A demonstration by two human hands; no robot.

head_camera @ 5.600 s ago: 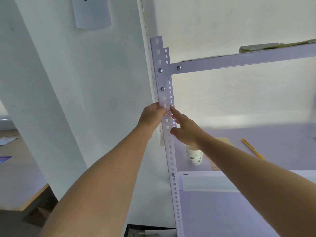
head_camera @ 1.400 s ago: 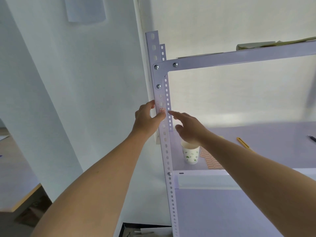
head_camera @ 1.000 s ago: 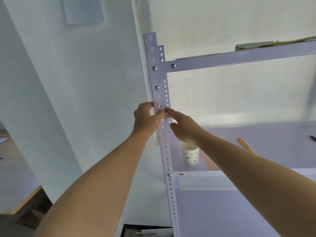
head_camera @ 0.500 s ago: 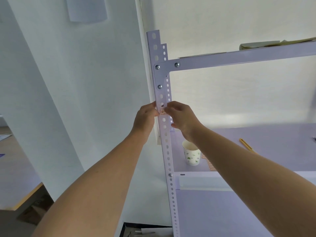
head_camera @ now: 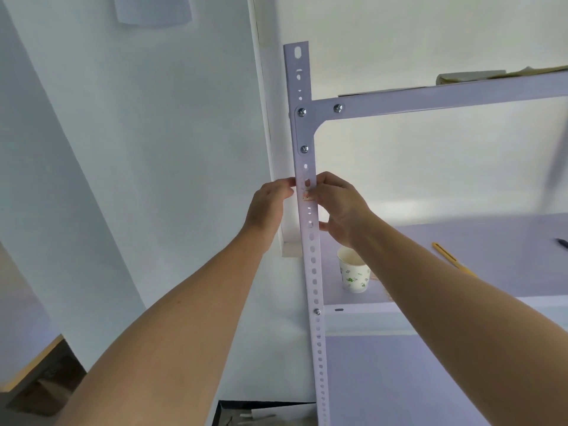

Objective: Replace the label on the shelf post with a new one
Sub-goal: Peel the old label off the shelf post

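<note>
Two hands working a small label on the shelf post

Both hands are meeting on the perforated shelf post (head_camera: 308,210), which is running from 12 o'clock down to 6 o'clock; the left hand (head_camera: 269,206) is bracing it from 9 o'clock while the right hand (head_camera: 339,210) is pinching or pressing at the reddish label (head_camera: 307,195) from 3 o'clock, fingertips nearly together. Whether the label is coming off or going on, I cannot tell. Next is probably calling for a careful fingertip grip on its edge. At 4 o'clock a paper cup (head_camera: 353,273) is standing on the shelf (head_camera: 491,241), a yellow pen (head_camera: 447,255) lying farther along; neither is blocking the hands
</note>
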